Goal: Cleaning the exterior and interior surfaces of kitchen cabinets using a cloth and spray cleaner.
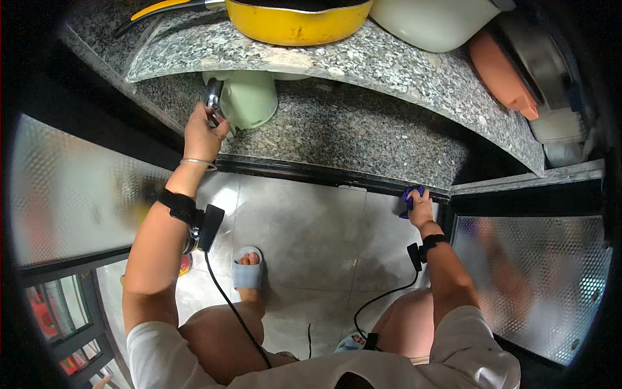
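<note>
At the left of the lower granite shelf (335,126), my left hand (204,130) grips a shiny dark handle (214,93). It is beside a pale green pot or jug (250,99), whose top is hidden under the upper granite shelf (272,61). Whether the handle belongs to that green vessel, I cannot tell. Over on the right, my right hand (422,206) holds a bunched purple cloth (413,194) against the black front frame (379,185) of the cabinet.
On the upper shelf stand a yellow frying pan (299,24), a whitish pot (432,24) and orange cookware (500,73). Open textured-glass doors (87,194) flank me, the right glass door (534,282) close to my arm. Black cables (228,296) hang from my wrist straps over the tiled floor (311,233).
</note>
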The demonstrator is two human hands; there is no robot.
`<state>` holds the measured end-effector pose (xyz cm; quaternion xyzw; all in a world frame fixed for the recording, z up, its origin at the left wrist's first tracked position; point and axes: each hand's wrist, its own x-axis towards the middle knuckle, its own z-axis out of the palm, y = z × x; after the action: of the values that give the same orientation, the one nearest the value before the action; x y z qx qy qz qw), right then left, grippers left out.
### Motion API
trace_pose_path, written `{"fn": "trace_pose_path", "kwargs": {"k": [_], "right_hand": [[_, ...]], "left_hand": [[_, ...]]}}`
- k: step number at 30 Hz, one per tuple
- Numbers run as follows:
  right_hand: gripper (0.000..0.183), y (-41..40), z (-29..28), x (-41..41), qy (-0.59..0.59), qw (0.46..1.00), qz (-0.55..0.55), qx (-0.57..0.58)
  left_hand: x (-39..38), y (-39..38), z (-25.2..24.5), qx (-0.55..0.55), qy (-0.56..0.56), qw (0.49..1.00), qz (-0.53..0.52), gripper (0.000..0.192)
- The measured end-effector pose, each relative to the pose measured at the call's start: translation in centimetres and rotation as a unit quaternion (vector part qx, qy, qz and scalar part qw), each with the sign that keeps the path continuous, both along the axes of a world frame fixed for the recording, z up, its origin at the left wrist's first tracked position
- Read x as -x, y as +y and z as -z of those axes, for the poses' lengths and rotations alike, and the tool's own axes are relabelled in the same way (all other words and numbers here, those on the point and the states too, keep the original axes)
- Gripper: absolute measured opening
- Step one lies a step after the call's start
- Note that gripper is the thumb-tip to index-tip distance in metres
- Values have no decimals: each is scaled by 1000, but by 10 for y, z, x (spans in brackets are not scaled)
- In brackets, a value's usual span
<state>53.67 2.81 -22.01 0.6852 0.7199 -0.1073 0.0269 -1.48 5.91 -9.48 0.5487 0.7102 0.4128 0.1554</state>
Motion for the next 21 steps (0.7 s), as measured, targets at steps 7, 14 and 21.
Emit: {"fn": "trace_pose_path", "kwargs": {"k": [7, 14, 21], "right_hand": [[46, -3, 5, 62, 55, 996, -64, -21], [40, -15, -22, 210, 27, 998, -43, 37], [21, -17, -7, 340, 51, 988, -144, -18]], "left_hand": [[6, -7, -6, 18, 35, 998, -38, 37], [13, -123, -85, 157, 17, 976, 148, 35], [72, -226, -69, 206, 184, 960, 51, 42]]}}
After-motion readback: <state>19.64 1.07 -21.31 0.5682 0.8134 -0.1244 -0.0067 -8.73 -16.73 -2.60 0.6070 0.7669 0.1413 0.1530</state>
